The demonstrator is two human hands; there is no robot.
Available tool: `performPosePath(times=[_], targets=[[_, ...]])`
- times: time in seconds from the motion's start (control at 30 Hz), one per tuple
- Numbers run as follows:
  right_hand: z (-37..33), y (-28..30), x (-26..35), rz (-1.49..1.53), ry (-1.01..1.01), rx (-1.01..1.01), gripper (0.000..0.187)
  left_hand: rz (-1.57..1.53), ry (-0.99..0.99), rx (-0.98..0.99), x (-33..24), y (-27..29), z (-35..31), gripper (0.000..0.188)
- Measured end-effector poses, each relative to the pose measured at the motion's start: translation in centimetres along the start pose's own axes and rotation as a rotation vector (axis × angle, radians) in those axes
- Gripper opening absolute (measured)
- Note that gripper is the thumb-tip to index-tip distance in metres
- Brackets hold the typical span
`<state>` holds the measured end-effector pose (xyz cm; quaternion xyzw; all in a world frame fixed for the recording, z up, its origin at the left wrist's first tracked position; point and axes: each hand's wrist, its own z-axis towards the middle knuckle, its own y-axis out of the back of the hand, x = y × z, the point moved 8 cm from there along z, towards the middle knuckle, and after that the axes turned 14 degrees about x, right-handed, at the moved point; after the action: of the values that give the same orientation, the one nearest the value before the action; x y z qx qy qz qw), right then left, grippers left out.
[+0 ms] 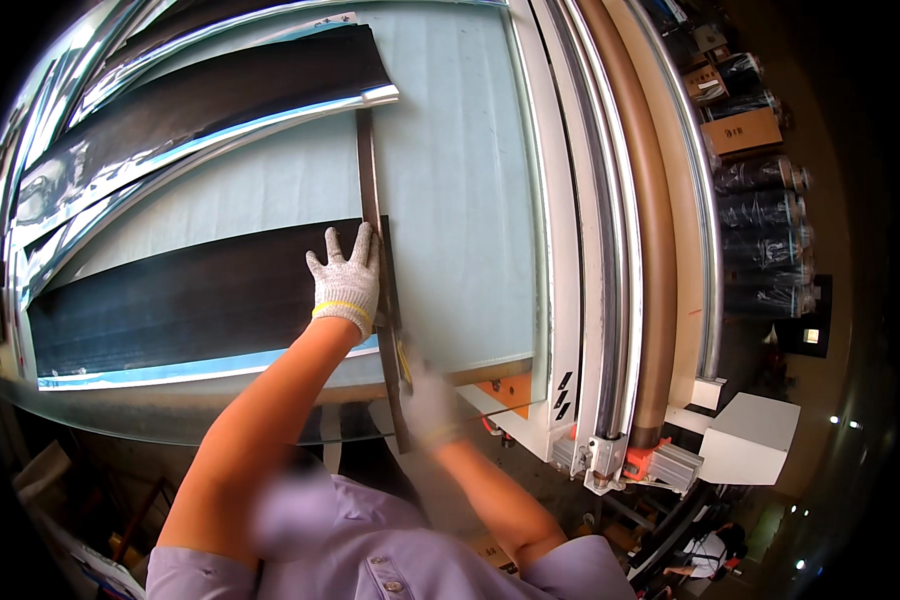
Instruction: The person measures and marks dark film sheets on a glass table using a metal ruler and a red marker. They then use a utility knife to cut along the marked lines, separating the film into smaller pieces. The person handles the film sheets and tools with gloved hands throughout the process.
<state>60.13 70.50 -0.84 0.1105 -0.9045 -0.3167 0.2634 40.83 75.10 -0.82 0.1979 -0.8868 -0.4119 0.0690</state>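
Observation:
My left hand (346, 276), in a grey knit glove with a yellow band, lies with fingers spread at the right end of a black sheet (190, 285). Its fingertips touch a long, thin metal straightedge (369, 180), which runs away from me across the glass table (460, 200). My right hand (429, 398), also gloved and smeared by motion, is beside the straightedge's near end, at the table's front edge. A slim yellow-edged tool (403, 358) juts from its fingers; the blur hides its exact kind. White and blue backing (210, 368) shows along the sheet's near edge.
More black sheets with glossy film (220, 95) lie at the far left. A machine with a long brown roller (645, 200) borders the table's right side. Beyond it are wrapped rolls (760, 210) and a cardboard box (742, 132). Another person (708, 552) is at the lower right.

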Motion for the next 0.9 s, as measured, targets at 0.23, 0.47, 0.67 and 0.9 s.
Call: performPosePath(times=[0.23,0.47,0.67,0.9], targets=[[-6.2,-2.3,-2.2,-0.052,-0.102,0.131,0.077,-0.078,-0.040,0.058,-0.3,1.0,-0.6,0.124],[5.0,11.1,3.4,0.134,0.070,-0.222,0.068,-0.088,-0.040,0.065,0.0,0.8,-0.5,0.124],[16.7,12.7,7.1,0.015,0.110,-0.223,0.070,-0.152,-0.077,0.072,-0.5,1.3,-0.8,0.120],[10.2,6.3,4.0,0.074,0.068,-0.118,0.076,0.048,0.028,-0.082,0.1,-0.9,0.7,0.105]])
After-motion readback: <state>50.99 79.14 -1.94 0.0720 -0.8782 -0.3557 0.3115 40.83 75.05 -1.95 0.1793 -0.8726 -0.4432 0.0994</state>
